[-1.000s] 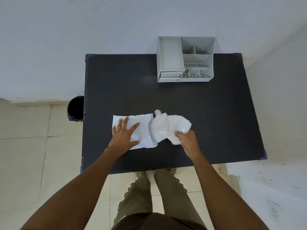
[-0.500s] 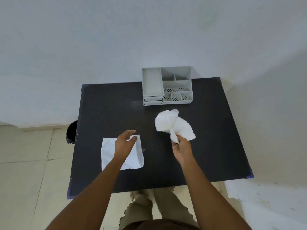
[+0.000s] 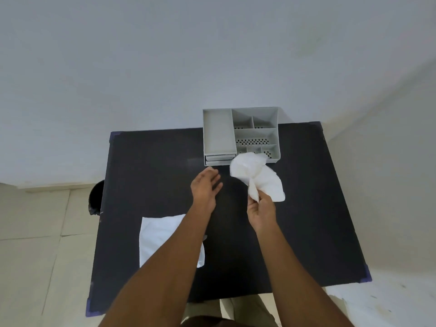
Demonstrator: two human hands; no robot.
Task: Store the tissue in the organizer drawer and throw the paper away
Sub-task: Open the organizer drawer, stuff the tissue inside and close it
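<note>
My right hand (image 3: 260, 212) pinches a crumpled white tissue (image 3: 256, 175) and holds it up above the black table (image 3: 306, 208), just in front of the grey organizer (image 3: 218, 132). The organizer stands at the table's far edge against the wall; its two small drawers (image 3: 218, 160) at the lower left front look shut. My left hand (image 3: 205, 188) hovers open and empty over the table, a little short of those drawers. A flat white sheet of paper (image 3: 160, 239) lies on the table's near left, partly hidden under my left forearm.
A black bin (image 3: 95, 199) stands on the floor beside the table's left edge. White walls close in behind and to the right. My legs show below the near table edge.
My left hand has left the paper and moved forward toward the organizer's drawers. My right hand has carried the tissue up and forward, close to the organizer.
</note>
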